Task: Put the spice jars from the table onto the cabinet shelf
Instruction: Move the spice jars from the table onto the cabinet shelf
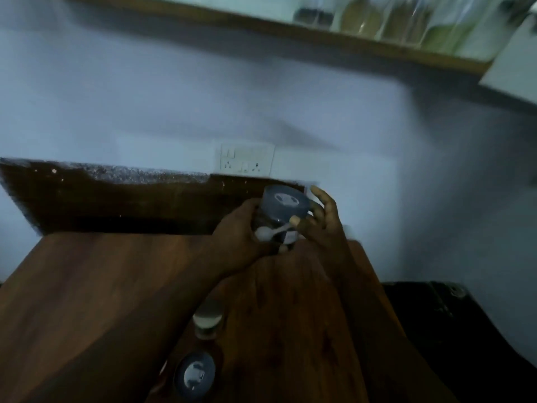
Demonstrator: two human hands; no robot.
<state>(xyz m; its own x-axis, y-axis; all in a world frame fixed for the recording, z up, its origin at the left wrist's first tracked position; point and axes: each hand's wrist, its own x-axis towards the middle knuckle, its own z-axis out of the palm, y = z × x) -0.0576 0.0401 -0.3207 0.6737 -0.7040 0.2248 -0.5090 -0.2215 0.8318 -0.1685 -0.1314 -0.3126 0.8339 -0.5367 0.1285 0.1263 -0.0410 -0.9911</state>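
Both forearms reaching forward and converging mid-frame, left hand (241, 231) curled with fingers wrapped closed around what it grips, right hand (322, 219) facing it from the other side, fingers spread and thumb pressed in, both blurred.

Three spice jars show below the shelf (261, 33): one held jar (280, 216) and two table jars (207, 318) (195, 375). On the shelf stand several blurred jars (406, 23), count unclear. Two hands (241, 231) (322, 222) show below it too.
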